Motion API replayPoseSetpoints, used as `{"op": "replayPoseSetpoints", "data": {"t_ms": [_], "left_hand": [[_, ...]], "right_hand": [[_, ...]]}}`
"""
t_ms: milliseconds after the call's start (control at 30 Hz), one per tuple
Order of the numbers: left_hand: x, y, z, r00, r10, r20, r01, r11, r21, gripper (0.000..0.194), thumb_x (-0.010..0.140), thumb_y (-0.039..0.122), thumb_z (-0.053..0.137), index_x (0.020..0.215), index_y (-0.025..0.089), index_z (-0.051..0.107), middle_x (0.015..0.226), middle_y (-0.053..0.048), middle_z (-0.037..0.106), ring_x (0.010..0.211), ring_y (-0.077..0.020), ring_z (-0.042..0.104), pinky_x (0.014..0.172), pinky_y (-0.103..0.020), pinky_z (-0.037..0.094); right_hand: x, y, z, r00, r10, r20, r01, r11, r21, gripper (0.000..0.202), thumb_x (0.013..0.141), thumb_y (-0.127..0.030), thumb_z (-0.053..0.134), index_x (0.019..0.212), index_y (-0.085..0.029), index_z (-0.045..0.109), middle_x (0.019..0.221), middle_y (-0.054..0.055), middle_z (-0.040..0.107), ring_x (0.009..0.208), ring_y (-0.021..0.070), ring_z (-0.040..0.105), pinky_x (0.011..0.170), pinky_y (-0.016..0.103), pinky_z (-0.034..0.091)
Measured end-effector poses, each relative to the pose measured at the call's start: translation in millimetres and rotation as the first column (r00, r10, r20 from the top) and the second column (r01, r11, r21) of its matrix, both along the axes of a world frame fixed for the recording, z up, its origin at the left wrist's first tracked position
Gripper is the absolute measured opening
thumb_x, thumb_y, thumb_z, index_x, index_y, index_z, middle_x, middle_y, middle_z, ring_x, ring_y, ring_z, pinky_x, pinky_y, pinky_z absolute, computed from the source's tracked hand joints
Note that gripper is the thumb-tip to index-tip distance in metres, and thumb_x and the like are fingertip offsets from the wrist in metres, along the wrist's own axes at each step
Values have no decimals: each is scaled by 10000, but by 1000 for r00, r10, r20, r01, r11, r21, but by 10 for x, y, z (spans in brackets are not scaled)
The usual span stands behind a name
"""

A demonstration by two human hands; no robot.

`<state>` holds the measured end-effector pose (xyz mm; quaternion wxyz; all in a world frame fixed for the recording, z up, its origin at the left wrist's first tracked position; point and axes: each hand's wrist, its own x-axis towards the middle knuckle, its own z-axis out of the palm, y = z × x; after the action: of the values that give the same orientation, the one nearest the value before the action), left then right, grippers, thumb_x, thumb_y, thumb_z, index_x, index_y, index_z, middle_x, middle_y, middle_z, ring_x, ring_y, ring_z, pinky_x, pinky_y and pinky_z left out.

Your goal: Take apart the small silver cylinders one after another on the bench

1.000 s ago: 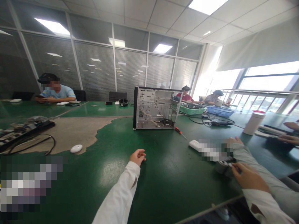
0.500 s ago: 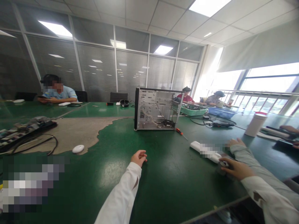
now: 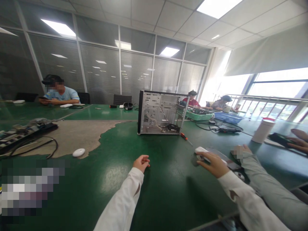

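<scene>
My left hand (image 3: 141, 163) rests on the green table (image 3: 166, 189), in front of the computer case (image 3: 162, 112). Its fingers are loosely curled with a gap to the thumb, and nothing shows in them. My right hand (image 3: 213, 164) is at the right, over the near side of a long white device (image 3: 204, 149). Thumb and fingers close around a small greyish round object (image 3: 198, 158), which is blurred and partly hidden. The case stands upright with its side open, showing cables inside. An orange-handled screwdriver (image 3: 184, 136) lies at its right corner.
Another person's grey sleeve (image 3: 262, 179) and hand are right of my right hand. A white bottle (image 3: 263, 130), green basket (image 3: 199, 115) and blue basket (image 3: 228, 117) stand beyond. At left are a white round object (image 3: 79, 152), a black cable and circuit parts (image 3: 26, 133).
My right hand has moved left and slightly away from me with the round object, now beside the white device's far end. My left hand has barely moved.
</scene>
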<state>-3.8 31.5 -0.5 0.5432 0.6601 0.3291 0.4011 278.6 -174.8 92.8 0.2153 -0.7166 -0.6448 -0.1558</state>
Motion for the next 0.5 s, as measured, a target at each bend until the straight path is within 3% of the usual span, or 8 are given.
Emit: {"op": "replayPoseSetpoints", "data": {"t_ms": [133,267,367,500], "left_hand": [[-21,-13,45,1000,-12,9,12,1000,-18,294,572,49,494,855,118,532,682,-12,585,541,-100,573,593,-253,470],[-52,-49,110,998,32,-62,-27,997,78,360,541,-1,468,868,130,544,753,-34,601,660,-115,567,663,-260,459],[-78,-95,173,980,105,-166,-67,974,218,416,532,-6,459,906,156,545,871,-47,583,790,-148,549,646,-252,445],[-91,-146,253,939,182,-291,-59,921,385,449,523,15,503,942,175,527,925,-32,556,881,-165,509,797,-301,394]], "right_hand": [[-762,502,-68,974,201,-110,-207,977,-51,337,710,-353,476,1015,-218,520,898,49,601,864,187,528,772,336,372],[-1310,976,-224,948,260,-185,-277,958,-72,407,654,-303,544,1045,-207,483,881,49,587,858,193,509,765,341,354],[-1544,1248,-306,934,284,-217,-300,953,-46,450,633,-286,563,1060,-199,453,854,49,574,845,192,502,760,340,349],[-1625,1429,-440,903,325,-281,-329,944,32,485,642,-287,551,1096,-189,413,884,57,554,870,195,487,774,347,353]]}}
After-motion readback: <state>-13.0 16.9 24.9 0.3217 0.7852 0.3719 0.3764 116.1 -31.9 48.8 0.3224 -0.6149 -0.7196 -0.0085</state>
